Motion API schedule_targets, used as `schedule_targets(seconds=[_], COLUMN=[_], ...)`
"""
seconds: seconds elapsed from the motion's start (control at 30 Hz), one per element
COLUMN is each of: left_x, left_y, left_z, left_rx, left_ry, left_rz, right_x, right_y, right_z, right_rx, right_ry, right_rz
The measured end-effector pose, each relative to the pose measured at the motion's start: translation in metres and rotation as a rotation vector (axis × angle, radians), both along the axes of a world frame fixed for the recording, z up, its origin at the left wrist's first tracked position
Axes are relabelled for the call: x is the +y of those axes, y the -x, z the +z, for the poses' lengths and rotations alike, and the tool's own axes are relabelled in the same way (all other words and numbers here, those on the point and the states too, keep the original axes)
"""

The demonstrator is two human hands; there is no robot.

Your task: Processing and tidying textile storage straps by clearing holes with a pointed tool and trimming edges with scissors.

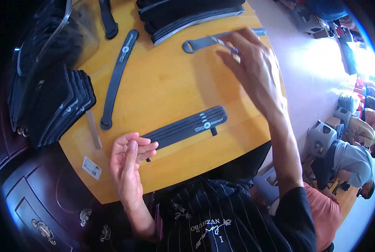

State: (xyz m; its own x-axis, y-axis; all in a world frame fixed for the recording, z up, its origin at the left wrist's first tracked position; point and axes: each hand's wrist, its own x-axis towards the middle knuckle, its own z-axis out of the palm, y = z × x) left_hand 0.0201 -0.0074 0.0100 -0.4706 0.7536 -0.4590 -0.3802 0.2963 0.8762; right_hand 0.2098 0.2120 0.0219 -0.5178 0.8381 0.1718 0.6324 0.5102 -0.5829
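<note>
My left hand hovers at the near left end of a stack of dark grey straps. Its fingers are loosely bent and a little apart, and I see nothing in them. Toward the far right, my right hand is slightly smeared by motion. A thin, pale, stick-like thing shows between its thumb and fingers; its kind is unclear. Under that hand lies a single grey strap with a slotted end, partly covered by the fingers. Small black tabs stick out from beneath the stack.
More single straps lie on the wooden table. A black strap pile sits at the back, and folded black pieces stand at the left. A white label is near the edge. Dark drawers are below left; people sit far right.
</note>
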Motion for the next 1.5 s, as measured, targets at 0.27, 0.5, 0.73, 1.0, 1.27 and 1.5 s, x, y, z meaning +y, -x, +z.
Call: schedule_targets(seconds=[0.27,0.5,0.73,1.0,1.27,1.5], left_x=[-0.002,-0.021,-0.035,-0.059,-0.06,-0.055], left_y=[-0.001,-0.029,-0.05,-0.018,-0.013,-0.008], left_z=[-0.001,0.012,0.008,-0.004,-0.001,-0.009], left_rx=[-0.079,0.219,0.378,-0.021,-0.133,0.454], left_ry=[-0.044,-0.221,-0.275,-0.037,-0.053,-0.051], left_rz=[0.059,-0.224,-0.327,-0.072,0.03,0.0], right_x=[0.004,-0.101,-0.14,-0.126,-0.12,-0.113], right_y=[-0.01,-0.042,-0.041,-0.076,-0.077,-0.071], right_z=[-0.011,0.039,0.029,0.013,0.003,0.004], right_rx=[-0.057,-0.057,-0.084,-0.044,0.047,0.272], right_ry=[-0.054,0.316,0.413,0.577,0.76,0.892], right_rz=[-0.059,0.014,0.195,-0.034,-0.097,-0.172])
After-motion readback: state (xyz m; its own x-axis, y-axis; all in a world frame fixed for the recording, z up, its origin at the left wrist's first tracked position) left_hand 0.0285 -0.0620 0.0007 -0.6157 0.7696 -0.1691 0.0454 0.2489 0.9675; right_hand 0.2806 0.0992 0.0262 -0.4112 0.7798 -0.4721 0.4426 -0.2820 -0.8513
